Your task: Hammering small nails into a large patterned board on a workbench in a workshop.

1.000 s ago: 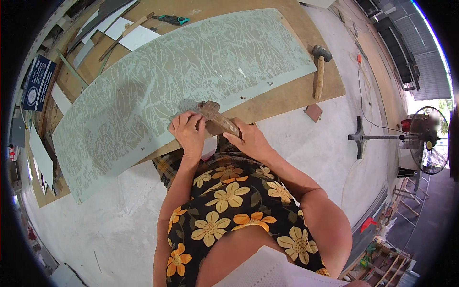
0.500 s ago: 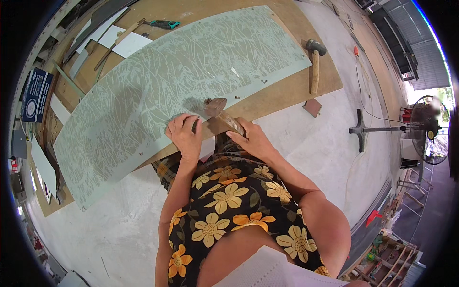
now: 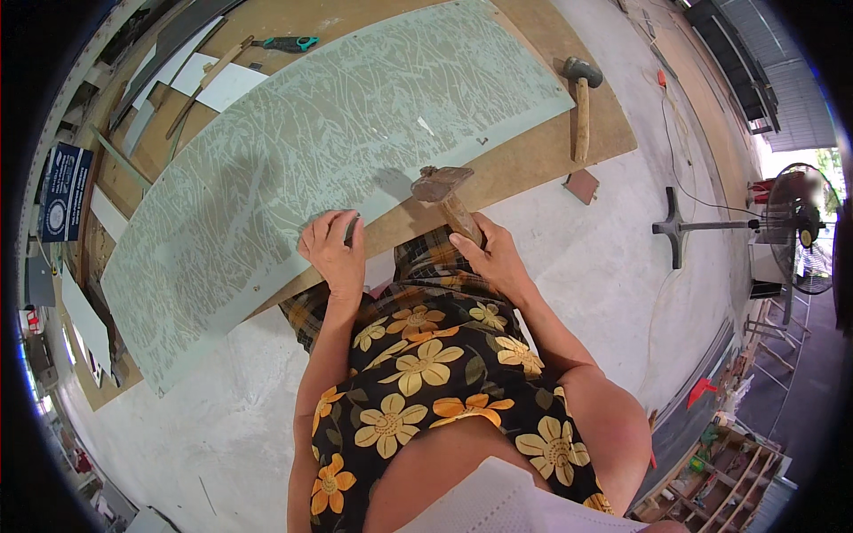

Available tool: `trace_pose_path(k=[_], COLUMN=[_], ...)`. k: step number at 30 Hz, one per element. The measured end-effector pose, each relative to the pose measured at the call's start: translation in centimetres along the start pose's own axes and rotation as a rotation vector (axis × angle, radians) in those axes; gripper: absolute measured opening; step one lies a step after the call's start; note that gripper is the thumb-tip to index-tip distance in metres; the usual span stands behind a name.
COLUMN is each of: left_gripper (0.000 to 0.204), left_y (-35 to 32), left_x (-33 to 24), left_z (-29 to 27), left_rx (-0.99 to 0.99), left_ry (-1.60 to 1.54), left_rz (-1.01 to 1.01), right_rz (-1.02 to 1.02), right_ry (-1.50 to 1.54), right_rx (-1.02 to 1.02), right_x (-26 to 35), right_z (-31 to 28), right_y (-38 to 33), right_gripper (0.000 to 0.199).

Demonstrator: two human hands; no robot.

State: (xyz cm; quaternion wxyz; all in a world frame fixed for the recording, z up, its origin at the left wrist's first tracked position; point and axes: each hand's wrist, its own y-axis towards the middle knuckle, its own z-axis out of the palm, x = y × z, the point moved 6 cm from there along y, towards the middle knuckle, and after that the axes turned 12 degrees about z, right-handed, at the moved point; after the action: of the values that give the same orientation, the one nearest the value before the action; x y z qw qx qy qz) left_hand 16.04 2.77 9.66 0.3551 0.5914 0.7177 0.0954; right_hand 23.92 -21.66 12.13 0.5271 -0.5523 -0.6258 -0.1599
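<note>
My right hand is wrapped round the wooden handle of a hammer. The hammer's worn, rusty-brown head is raised over the near edge of a pale green patterned sheet. Left of it, my left hand is closed at the sheet's near edge, with a small dark flat piece between thumb and fingers; its exact kind is hard to make out. Under the large curved-edged sheet lies a brown board. Small dark bits sit along the sheet's margin.
A black-headed mallet lies on the board at right, with a small brown tile beyond its edge. Far left are a green-and-black handled tool, white offcuts and a blue box. A fan stands far right.
The hammer has moved right and slightly away from my left hand, its head turning. My left hand has shifted slightly left, still closed on the dark piece.
</note>
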Motion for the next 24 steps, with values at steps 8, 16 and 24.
trace_pose_path(k=[8,16,24], left_gripper=[0.020,0.019,0.018], left_y=[0.1,0.0,-0.3], left_x=[0.0,0.0,0.1], left_z=[-0.1,0.0,0.0], left_rx=[-0.053,-0.063,-0.070], left_ry=[0.017,0.027,0.048], left_rz=[-0.001,0.003,-0.007], right_rz=[-0.020,0.141,0.137], right_ry=[0.088,0.226,0.228], right_rx=[-0.034,-0.127,-0.210], right_x=[-2.3,-3.7,-3.3], right_z=[-1.2,-4.2,-6.6], right_y=[0.4,0.4,1.1], right_gripper=[0.037,0.035,0.033])
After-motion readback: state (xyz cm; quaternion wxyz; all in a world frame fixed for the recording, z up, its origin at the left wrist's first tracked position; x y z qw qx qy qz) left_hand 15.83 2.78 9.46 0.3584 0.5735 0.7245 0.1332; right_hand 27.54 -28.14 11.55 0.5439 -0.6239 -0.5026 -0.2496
